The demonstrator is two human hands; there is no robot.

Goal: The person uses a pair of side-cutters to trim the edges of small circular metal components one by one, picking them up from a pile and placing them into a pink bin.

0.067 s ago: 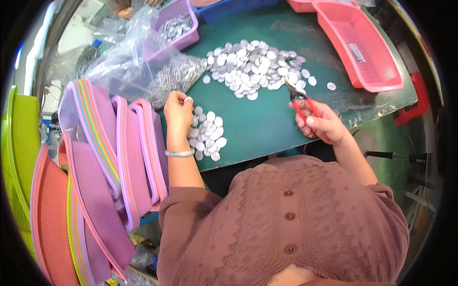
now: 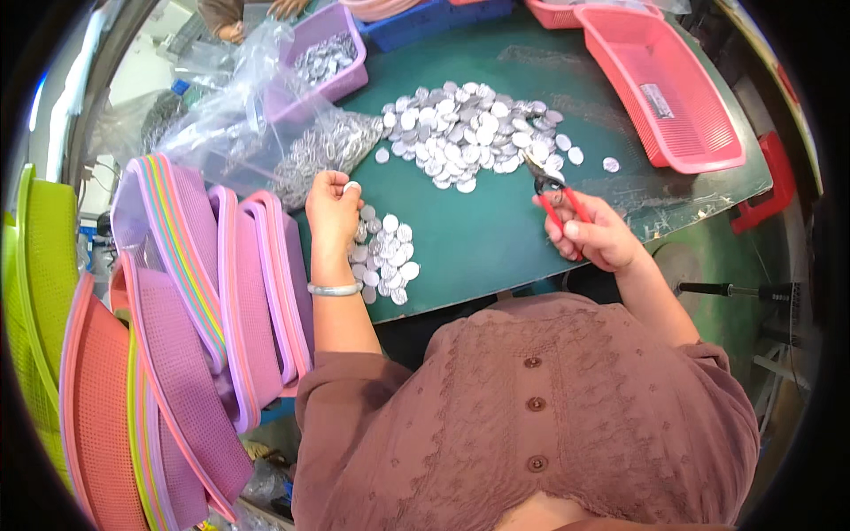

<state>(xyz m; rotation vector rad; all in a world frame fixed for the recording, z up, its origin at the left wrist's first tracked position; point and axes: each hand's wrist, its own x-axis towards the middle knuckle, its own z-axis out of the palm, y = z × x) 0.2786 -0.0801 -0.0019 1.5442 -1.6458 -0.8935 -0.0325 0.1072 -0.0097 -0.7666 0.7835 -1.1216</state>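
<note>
My left hand [image 2: 333,211] is closed, thumb against fingers, beside a small heap of round silver discs [image 2: 390,255]. A small pale spot shows at the thumb tip; I cannot tell whether it is a disc or the nail. My right hand [image 2: 595,234] grips a pair of pliers [image 2: 567,210] by its red handles. Their dark jaws point up and left, close to the near right edge of a larger pile of silver discs [image 2: 469,128]. A clear plastic bag [image 2: 248,102] of metal chain pieces [image 2: 328,150] lies just beyond my left hand.
Stacked purple and pink baskets [image 2: 181,257] and green baskets [image 2: 35,292] crowd the left side. A purple basket [image 2: 354,66] of metal pieces and a blue crate [image 2: 425,25] stand at the back, a pink basket [image 2: 664,88] at the right. Another person's hands [image 2: 232,32] show far left.
</note>
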